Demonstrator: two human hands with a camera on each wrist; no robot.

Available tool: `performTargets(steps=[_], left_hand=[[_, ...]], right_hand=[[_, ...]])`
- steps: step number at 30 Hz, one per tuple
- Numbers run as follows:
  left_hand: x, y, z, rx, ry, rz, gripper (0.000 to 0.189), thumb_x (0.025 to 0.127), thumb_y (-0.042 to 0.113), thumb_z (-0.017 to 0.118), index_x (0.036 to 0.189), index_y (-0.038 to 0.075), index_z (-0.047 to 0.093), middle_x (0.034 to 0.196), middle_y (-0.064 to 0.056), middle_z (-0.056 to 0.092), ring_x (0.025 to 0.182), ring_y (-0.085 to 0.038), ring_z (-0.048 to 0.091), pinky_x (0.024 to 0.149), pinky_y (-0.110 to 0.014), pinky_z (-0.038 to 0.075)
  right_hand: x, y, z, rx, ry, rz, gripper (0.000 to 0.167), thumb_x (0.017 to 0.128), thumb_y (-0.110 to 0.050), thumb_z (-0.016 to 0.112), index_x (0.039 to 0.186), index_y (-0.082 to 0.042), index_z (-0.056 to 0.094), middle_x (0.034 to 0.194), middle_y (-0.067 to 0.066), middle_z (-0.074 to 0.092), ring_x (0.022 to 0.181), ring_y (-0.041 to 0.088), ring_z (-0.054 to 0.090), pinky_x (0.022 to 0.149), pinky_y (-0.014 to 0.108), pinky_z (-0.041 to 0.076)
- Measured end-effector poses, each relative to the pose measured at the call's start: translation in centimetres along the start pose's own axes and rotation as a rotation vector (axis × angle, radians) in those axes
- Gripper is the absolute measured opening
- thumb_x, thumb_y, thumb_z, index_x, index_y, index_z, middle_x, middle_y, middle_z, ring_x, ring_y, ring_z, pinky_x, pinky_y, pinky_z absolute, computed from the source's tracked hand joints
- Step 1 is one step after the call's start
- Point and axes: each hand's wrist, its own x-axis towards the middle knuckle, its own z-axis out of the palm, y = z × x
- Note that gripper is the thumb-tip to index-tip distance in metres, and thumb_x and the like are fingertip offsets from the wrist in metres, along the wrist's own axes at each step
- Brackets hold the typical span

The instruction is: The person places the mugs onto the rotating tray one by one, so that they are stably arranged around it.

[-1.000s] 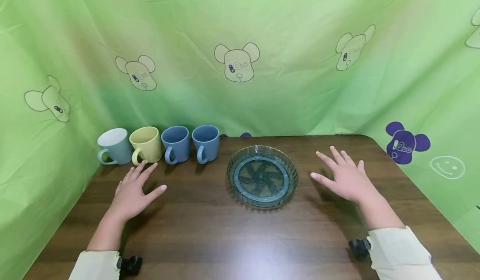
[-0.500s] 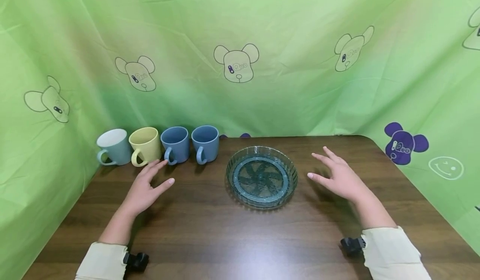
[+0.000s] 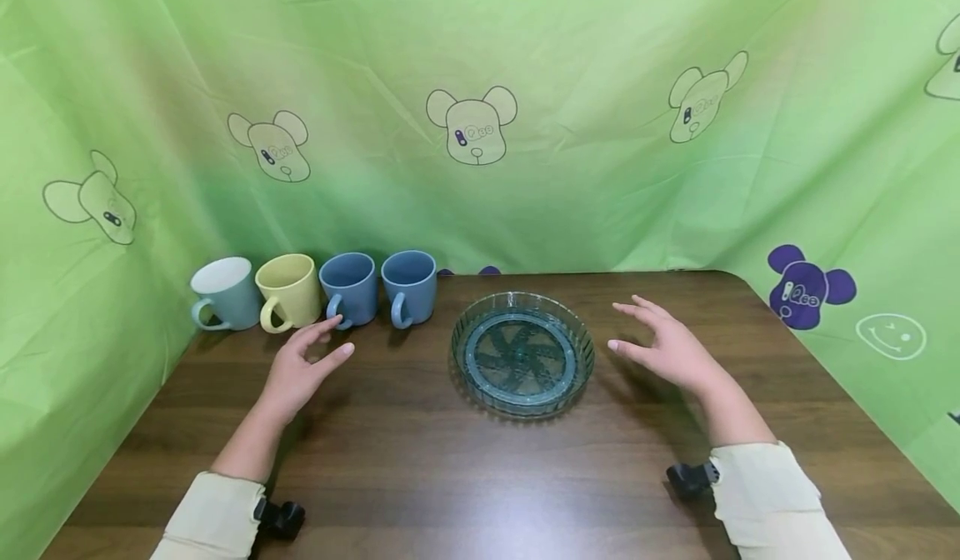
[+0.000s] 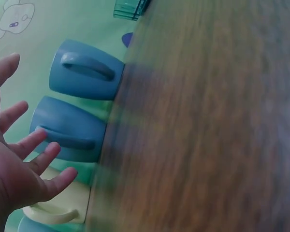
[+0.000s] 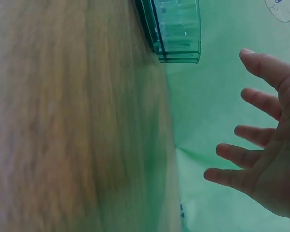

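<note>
a round, see-through teal dish of ribbed glass (image 3: 521,360) sits flat near the middle of a dark brown wood-grain counter (image 3: 487,477); take it as the clock's centre. at 9 o'clock, well apart from it, is a person's left hand (image 3: 295,374); at 3 o'clock, near its rim, is the right hand (image 3: 670,350). both grips are empty and unclosed, thumbs held apart from the fingers. toward 10 o'clock, four upright ceramic-looking mugs stand in a row: nearest the dish a plain blue mug (image 3: 417,293), then a matching blue mug (image 3: 361,293), a pale yellow mug (image 3: 296,300) and a light blue mug with a white inside (image 3: 237,303). the left fingertips overlap the matching blue mug in the head view; touching or not cannot be told. a green cloth printed with animal heads (image 3: 585,210) hangs at 12 o'clock.
</note>
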Motion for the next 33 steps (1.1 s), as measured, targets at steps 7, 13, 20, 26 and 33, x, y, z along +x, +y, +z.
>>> performTargets(steps=[7,13,20,26,33], left_hand=[[0.6,0.4,1.0,-0.124,0.024,-0.03,0.059,0.087,0.027,0.076,0.137,0.005,0.055,0.138,-0.017,0.051,0.122,-0.032,0.049,0.101,-0.047,0.047],[1.1,0.5,1.7,-0.179,0.017,-0.057,0.06,0.085,0.023,0.078,0.137,0.004,0.055,0.14,-0.016,0.052,0.124,-0.033,0.051,0.084,-0.014,0.048],[1.6,0.9,2.7,-0.242,-0.006,-0.093,0.062,0.084,0.023,0.08,0.138,0.006,0.054,0.139,-0.016,0.053,0.126,-0.032,0.051,0.094,-0.033,0.051],[2.0,1.2,3.2,-0.26,0.0,-0.104,0.061,0.082,0.021,0.081,0.136,0.007,0.057,0.136,-0.017,0.055,0.123,-0.03,0.054,0.092,-0.031,0.053],[2.6,1.4,3.7,-0.271,-0.002,-0.122,0.061,0.081,0.021,0.082,0.135,0.008,0.058,0.137,-0.016,0.055,0.122,-0.028,0.054,0.089,-0.03,0.054]], right_hand=[[0.6,-0.2,0.4,0.112,-0.008,0.016,0.066,0.091,-0.03,0.071,0.145,-0.003,0.043,0.151,0.032,0.026,0.121,0.053,0.045,0.103,0.069,0.034],[0.9,-0.3,0.8,0.226,-0.024,0.074,0.067,0.092,-0.032,0.07,0.147,-0.007,0.041,0.147,0.028,0.037,0.129,0.05,0.039,0.105,0.067,0.033],[1.2,-0.4,1.2,0.355,-0.034,0.125,0.07,0.09,-0.03,0.072,0.148,-0.007,0.04,0.148,0.029,0.035,0.131,0.049,0.037,0.107,0.063,0.034],[1.4,-0.4,1.6,0.453,-0.047,0.141,0.069,0.091,-0.024,0.071,0.148,-0.005,0.038,0.15,0.028,0.031,0.131,0.047,0.039,0.104,0.052,0.043],[1.5,-0.4,2.1,0.587,-0.082,0.148,0.071,0.091,-0.016,0.07,0.149,0.001,0.033,0.153,0.031,0.023,0.133,0.05,0.035,0.095,0.045,0.053]])
